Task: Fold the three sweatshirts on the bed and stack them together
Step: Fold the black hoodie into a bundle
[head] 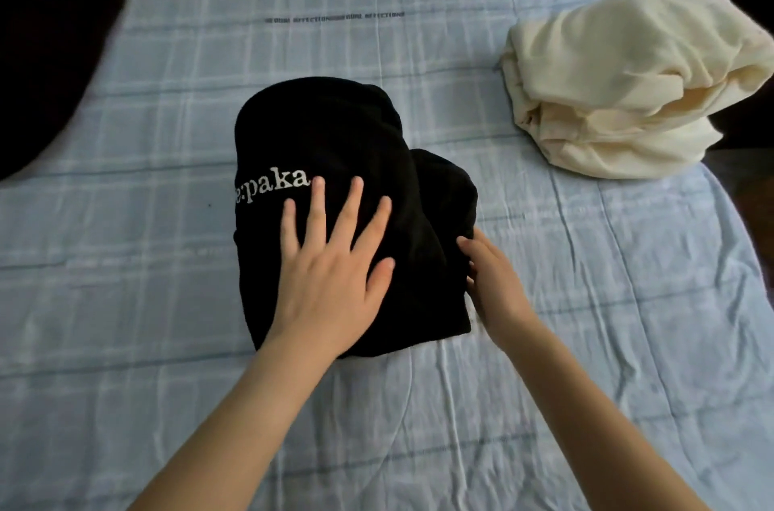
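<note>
Left hand (331, 271) flat, fingers spread, pressing folded black sweatshirt (335, 125); right hand (494, 284) at its edge, grip unclear.

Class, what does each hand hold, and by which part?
Left hand presses flat on the black sweatshirt, gripping nothing; right hand touches its right edge, grip unclear.

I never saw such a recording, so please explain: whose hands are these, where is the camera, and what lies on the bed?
No machine here: a person wears one camera on the head, looking down at both hands. The left hand presses flat on a folded black sweatshirt with white letters. The right hand touches its right edge; whether it has a grip there is unclear. A folded cream sweatshirt lies apart, to the right, on the blue checked bed. A dark cloth shows at far left.
</note>
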A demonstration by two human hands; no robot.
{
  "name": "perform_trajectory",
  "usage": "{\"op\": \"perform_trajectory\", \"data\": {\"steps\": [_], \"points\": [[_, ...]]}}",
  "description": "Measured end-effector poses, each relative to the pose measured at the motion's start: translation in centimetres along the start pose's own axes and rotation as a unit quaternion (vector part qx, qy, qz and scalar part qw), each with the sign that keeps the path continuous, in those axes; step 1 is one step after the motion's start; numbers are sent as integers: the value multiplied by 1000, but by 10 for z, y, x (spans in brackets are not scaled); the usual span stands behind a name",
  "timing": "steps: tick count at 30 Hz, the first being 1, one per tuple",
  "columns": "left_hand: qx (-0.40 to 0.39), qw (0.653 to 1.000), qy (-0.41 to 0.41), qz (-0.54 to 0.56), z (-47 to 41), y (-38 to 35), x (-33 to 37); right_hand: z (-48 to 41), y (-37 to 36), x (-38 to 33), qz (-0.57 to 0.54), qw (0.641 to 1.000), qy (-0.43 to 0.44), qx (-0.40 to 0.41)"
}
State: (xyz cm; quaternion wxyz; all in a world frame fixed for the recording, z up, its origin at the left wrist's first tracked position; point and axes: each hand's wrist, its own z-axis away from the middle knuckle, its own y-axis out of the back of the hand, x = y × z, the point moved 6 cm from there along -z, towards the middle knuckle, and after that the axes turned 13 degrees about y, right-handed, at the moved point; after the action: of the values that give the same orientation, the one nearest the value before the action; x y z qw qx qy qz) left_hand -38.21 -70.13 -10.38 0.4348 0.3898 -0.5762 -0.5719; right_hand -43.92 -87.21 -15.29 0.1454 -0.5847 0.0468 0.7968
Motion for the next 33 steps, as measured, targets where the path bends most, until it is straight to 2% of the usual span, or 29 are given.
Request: {"op": "perform_trajectory", "data": {"steps": [5, 8, 11, 19, 22, 25, 28, 30, 31, 33], "points": [[19, 998, -47, -28, 6, -14, 15, 4, -4, -4, 28, 999, 13, 23], [-4, 996, -72, -45, 8, -27, 23, 7, -12, -2, 44, 997, 49, 38], [-22, 998, -56, -36, 2, -28, 24, 10, -16, -3, 62, 993, 73, 71], [-1, 999, -50, -13, 3, -25, 20, 13, -12, 4, 81, 982, 97, 140], [-4, 998, -57, -25, 3, -26, 24, 9, -19, 1, 147, 981, 92, 90], [-19, 997, -62, -31, 3, -24, 27, 9, -13, -11, 208, 971, 70, 97], [-40, 997, -71, -17, 12, -16, 28, -1, -25, -55, 363, 911, 172, 93], [-58, 994, -96, 4, 22, -11, 33, -23, -55, -72, 426, 871, 246, 0], [-60, 992, -107, 40, 24, -6, 32, -35, -68, -72, 427, 868, 247, -55], [-61, 974, -93, 198, 20, 11, 18, -57, -77, -65, 399, 885, 212, -114]]}}
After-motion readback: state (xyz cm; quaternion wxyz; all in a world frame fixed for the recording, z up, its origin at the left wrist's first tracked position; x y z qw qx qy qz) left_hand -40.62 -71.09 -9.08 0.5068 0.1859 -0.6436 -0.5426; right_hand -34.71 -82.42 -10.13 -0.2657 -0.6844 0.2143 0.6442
